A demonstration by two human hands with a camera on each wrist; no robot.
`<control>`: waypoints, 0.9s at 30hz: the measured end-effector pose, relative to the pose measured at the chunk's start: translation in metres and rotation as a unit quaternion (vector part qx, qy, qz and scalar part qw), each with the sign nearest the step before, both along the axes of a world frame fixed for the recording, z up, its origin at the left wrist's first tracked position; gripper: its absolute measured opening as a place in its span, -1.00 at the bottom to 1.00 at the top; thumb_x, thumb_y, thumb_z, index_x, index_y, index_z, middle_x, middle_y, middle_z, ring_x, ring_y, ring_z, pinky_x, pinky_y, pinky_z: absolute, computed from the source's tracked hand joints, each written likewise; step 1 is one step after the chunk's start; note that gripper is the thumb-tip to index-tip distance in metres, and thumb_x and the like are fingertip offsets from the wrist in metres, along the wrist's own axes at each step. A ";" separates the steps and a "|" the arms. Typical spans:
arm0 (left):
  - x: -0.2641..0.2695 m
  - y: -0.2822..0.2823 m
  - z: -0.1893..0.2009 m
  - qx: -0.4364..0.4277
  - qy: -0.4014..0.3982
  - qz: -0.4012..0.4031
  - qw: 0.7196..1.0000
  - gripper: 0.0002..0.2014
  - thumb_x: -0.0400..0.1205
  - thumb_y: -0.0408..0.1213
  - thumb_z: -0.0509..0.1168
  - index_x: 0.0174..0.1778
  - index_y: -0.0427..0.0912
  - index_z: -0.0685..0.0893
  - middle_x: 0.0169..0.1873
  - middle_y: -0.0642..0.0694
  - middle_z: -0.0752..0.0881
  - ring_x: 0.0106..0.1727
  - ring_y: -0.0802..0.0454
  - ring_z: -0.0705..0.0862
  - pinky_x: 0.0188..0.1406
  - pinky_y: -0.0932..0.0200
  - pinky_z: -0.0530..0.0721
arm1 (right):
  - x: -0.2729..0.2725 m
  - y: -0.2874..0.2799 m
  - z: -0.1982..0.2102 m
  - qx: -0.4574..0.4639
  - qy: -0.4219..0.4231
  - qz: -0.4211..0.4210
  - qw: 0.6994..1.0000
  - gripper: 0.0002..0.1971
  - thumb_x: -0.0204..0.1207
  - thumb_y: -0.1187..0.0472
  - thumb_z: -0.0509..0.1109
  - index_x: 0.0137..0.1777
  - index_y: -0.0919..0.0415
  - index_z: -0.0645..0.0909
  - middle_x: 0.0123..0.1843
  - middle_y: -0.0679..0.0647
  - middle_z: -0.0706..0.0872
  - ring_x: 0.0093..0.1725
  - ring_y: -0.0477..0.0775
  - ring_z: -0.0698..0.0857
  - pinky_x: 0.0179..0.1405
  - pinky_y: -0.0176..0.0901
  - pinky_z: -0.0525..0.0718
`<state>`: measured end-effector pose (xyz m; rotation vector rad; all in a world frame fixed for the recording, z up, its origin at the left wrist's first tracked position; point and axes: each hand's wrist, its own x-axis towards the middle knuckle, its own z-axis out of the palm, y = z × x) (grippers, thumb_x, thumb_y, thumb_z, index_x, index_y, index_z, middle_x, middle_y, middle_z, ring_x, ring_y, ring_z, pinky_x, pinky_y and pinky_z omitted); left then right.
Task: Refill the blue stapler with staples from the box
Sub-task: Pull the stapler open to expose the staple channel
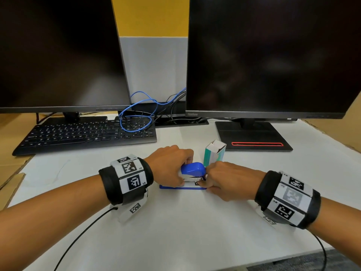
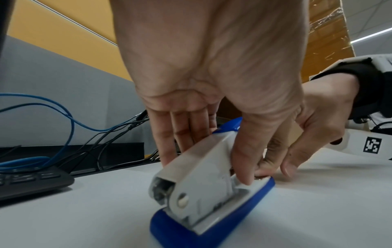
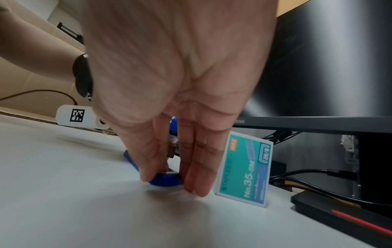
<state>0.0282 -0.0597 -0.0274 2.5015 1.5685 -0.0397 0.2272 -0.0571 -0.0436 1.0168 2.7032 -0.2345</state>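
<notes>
Your left hand grips the blue-and-white plastic stapler mid-frame, its length running left-right, while your right hand pinches its right end.

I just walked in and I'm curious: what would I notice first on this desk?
Two hands meet at a blue stapler in the middle of the white desk: the left hand grips its body, the right hand pinches its front end. Just behind stands an opened teal staple box, under two big dark monitors.

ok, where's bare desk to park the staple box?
Bare desk in front of the hands, and left of the left hand below the keyboard. Crowded: stapler, staple box, monitor base.
</notes>
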 end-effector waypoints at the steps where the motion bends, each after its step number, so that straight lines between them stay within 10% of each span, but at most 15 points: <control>1: 0.001 0.000 0.000 -0.010 -0.009 -0.003 1.000 -0.57 0.44 -0.11 0.49 0.17 0.02 0.49 -0.04 0.00 0.72 -0.07 -0.03 0.53 -0.27 0.15 0.39 | 0.000 0.000 0.000 0.000 -0.001 -0.003 1.000 -0.75 0.68 0.12 0.23 0.21 0.18 0.66 0.05 0.14 0.67 0.03 0.13 0.59 0.24 -0.04 0.58; 13: 0.008 0.001 0.004 0.010 -0.126 -0.013 0.992 -0.73 0.44 -0.10 0.52 -0.10 0.07 0.55 -0.18 0.06 0.69 -0.13 -0.03 0.58 -0.14 0.03 0.63 | 0.001 -0.002 -0.003 0.028 0.015 0.008 0.999 -0.79 0.63 0.19 0.18 0.02 0.17 0.66 -0.04 0.11 0.63 0.00 0.20 0.62 0.05 0.02 0.63; 17: -0.025 -0.005 0.030 0.038 -0.162 0.016 0.986 -0.66 0.34 0.01 0.60 -0.19 0.05 0.57 -0.23 0.12 0.78 -0.11 0.01 0.73 -0.03 -0.12 0.73 | 0.001 0.000 -0.008 0.029 -0.014 0.003 0.999 -0.77 0.66 0.12 0.20 0.16 0.14 0.65 0.05 0.04 0.60 0.22 0.18 0.58 0.32 0.16 0.60; 23: -0.072 -0.017 0.042 0.068 -0.136 0.071 0.986 -0.64 0.29 0.10 0.63 -0.28 0.01 0.63 -0.34 0.16 0.71 -0.28 0.16 0.59 -0.30 0.22 0.51 | -0.004 -0.001 -0.006 0.051 -0.008 0.005 0.999 -0.85 0.64 0.10 0.18 -0.13 0.10 0.48 0.03 0.01 0.55 -0.01 0.03 0.46 0.18 0.02 0.63; 27: -0.084 -0.023 0.040 0.080 -0.111 0.107 0.985 -0.65 0.29 0.13 0.61 -0.33 0.00 0.65 -0.38 0.10 0.68 -0.34 0.11 0.56 -0.40 0.09 0.55 | -0.006 -0.001 0.000 0.043 -0.025 0.001 0.999 -0.81 0.65 0.06 0.17 -0.05 0.11 0.55 0.04 0.01 0.58 -0.05 0.03 0.44 0.15 0.01 0.60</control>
